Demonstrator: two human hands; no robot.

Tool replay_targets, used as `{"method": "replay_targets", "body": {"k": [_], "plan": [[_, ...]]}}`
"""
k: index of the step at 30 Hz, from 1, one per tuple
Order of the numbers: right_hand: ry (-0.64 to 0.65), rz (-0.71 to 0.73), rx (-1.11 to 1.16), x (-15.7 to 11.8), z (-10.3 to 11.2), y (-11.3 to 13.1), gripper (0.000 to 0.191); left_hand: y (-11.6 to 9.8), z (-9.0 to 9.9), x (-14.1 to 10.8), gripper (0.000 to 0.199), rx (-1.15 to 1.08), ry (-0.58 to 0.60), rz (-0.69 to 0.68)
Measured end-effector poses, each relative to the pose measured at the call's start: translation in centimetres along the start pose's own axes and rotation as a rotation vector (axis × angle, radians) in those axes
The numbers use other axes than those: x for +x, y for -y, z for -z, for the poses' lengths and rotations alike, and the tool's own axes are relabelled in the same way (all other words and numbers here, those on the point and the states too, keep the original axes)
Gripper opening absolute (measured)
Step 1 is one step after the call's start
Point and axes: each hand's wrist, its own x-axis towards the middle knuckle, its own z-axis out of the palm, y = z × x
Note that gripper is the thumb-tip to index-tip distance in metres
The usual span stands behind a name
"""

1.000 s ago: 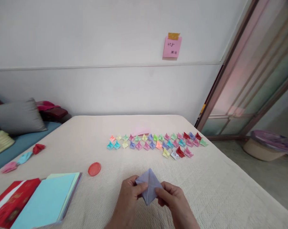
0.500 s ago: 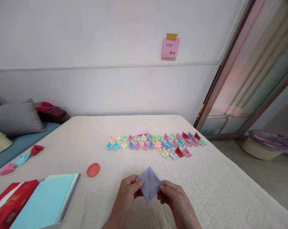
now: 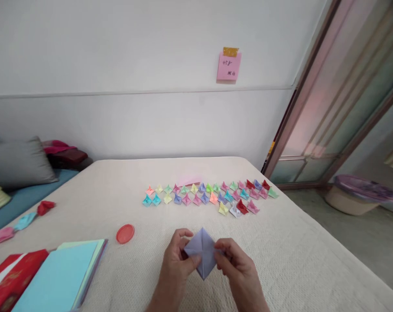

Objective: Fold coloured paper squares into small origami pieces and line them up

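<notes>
A lavender square of folded paper (image 3: 202, 248), turned cornerwise with creases crossing at its middle, is held up just above the cloth-covered table. My left hand (image 3: 177, 262) grips it at the left, thumb on the face near the lower left edge and fingers bent at the left corner and behind. At the right corner my right hand (image 3: 237, 264) pinches the paper between thumb and forefinger; the other fingers curl underneath. Beyond my hands stand rows of small folded paper pieces (image 3: 196, 199) in many colours. What the back of the lavender paper looks like is hidden.
On the left lie a stack of coloured paper (image 3: 58, 275), a red packet (image 3: 19, 277) and a round red lid (image 3: 125, 233). Red, blue and pink folded pieces (image 3: 25, 221) rest near the left edge. A pink note (image 3: 228, 66) is taped to the wall.
My left thumb has slid down and inward across the paper, and its fingers have lifted at the corner. My right hand has moved slightly up and inward on the right corner.
</notes>
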Motion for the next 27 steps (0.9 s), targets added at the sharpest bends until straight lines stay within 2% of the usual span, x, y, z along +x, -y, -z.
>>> {"method": "replay_targets", "body": {"k": [2, 5, 8, 16, 22, 27], "plan": [[0.042, 0.038, -0.047, 0.1, 0.2, -0.2, 0.004, 0.2, 0.1, -0.1, 0.032, 0.027, 0.008, -0.046], [0.083, 0.062, -0.053, 0.2, 0.4, -0.4, 0.005, 0.3, 0.3, -0.2, 0.025, 0.093, 0.022, -0.036], [0.075, 0.058, -0.043, 0.2, 0.4, -0.6, 0.006, 0.4, 0.5, -0.1, 0.021, 0.145, 0.032, -0.023], [0.051, 0.061, -0.100, 0.2, 0.4, -0.6, 0.014, -0.3, 0.3, -0.3, 0.018, 0.259, -0.037, -0.038], [0.026, 0.262, -0.315, 0.0, 0.3, 0.0, 0.018, -1.7, -0.6, -1.1, 0.017, 0.553, -0.075, -0.176], [-0.010, 0.424, -0.430, -0.1, 0.4, -0.1, 0.020, -2.0, -0.8, -1.2, 0.018, 0.661, -0.093, -0.229]]}}
